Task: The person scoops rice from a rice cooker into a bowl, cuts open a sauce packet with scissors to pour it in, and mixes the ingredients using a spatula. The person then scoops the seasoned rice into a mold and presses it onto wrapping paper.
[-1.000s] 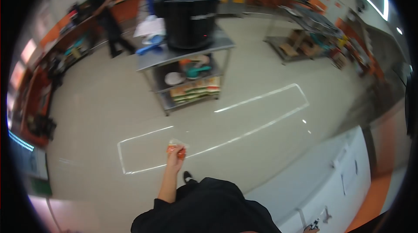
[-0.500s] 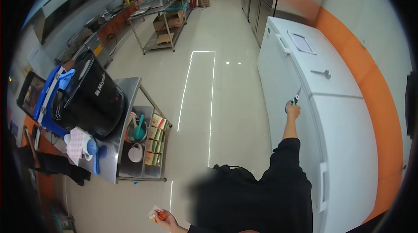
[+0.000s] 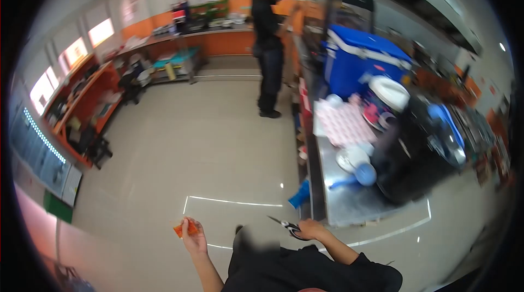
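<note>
My left hand (image 3: 195, 240) is closed on a small orange packet (image 3: 184, 228), held out over the floor at the lower left. Its contents are too blurred to make out. Black-handled scissors (image 3: 291, 228) are in my right hand (image 3: 311, 229), with their pointed blades turned to the left. That hand is near the corner of a steel table (image 3: 349, 210). On this table a blue ladle-like utensil (image 3: 360, 176) lies beside a white round lid or bowl (image 3: 352, 158).
A tall black container (image 3: 409, 155), a white tub (image 3: 388, 93), pink patterned sheets (image 3: 344, 121) and a blue cooler box (image 3: 365, 54) crowd the right-hand tables. A person (image 3: 268, 46) stands at the back. Orange shelves (image 3: 90, 106) line the left side.
My view has swung left from the white chest freezer and aisle to another part of the kitchen. Both hands keep their items; the scissors now point left and the packet is raised.
</note>
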The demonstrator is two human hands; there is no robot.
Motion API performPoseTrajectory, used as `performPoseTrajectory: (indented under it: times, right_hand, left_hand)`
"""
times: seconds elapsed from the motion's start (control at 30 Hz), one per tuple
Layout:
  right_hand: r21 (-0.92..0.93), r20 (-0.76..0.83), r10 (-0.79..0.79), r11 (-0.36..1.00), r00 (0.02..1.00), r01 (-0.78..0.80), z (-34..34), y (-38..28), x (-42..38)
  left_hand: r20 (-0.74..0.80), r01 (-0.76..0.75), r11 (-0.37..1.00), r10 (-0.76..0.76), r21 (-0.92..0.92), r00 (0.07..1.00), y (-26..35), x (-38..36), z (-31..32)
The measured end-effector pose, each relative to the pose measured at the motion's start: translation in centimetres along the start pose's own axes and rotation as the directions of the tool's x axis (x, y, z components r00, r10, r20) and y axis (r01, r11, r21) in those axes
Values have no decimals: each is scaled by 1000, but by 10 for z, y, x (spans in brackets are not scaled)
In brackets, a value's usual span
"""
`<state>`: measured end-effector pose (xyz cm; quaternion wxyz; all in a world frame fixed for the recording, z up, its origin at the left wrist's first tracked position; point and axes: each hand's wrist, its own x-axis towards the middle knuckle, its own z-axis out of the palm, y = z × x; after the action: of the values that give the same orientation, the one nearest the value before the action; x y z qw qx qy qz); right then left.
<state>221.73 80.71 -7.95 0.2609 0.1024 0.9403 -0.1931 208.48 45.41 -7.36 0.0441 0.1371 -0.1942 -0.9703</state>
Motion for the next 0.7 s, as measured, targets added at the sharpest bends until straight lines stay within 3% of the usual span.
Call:
performPoseTrajectory:
  times: [0.03, 0.07, 0.13, 0.17, 0.23, 0.33, 0.37, 0.47, 0.7]
  right_hand:
    - [-10, -109, -53, 999, 993, 52, -35, -28, 31]
    - [-39, -98, -86, 996, 991, 83, -71, -53, 62]
    - [315, -100, -384, 863, 918, 395, -123, -104, 126]
    - [316, -103, -392, 858, 914, 404, -134, -124, 158]
    - [593, -20, -428, 722, 903, 356, -155, -155, 213]
    - [644, 22, -494, 672, 869, 365, -201, -200, 276]
    - [664, -19, -527, 629, 850, 405, -217, -210, 292]
    - [752, 7, -490, 578, 872, 318, -274, -232, 344]
    - [701, -115, -491, 575, 863, 421, -391, -250, 548]
  left_hand:
    - [-33, 26, 1000, -27, -6, 999, 4, 25, 4]
    - [-60, 57, 998, -57, -8, 997, 14, 50, 12]
    - [-74, 75, 997, -74, 16, 995, 16, 99, 47]
    - [-69, 132, 989, -127, 61, 989, 12, 126, 71]
    - [-9, 216, 966, -217, 140, 976, 0, 181, 113]
    - [111, 354, 877, -407, 326, 907, -20, 286, 167]
    - [143, 351, 852, -432, 388, 890, -29, 316, 190]
    - [257, 290, 803, -471, 521, 844, -51, 406, 255]
    - [299, 183, 733, -474, 655, 828, -115, 627, 344]
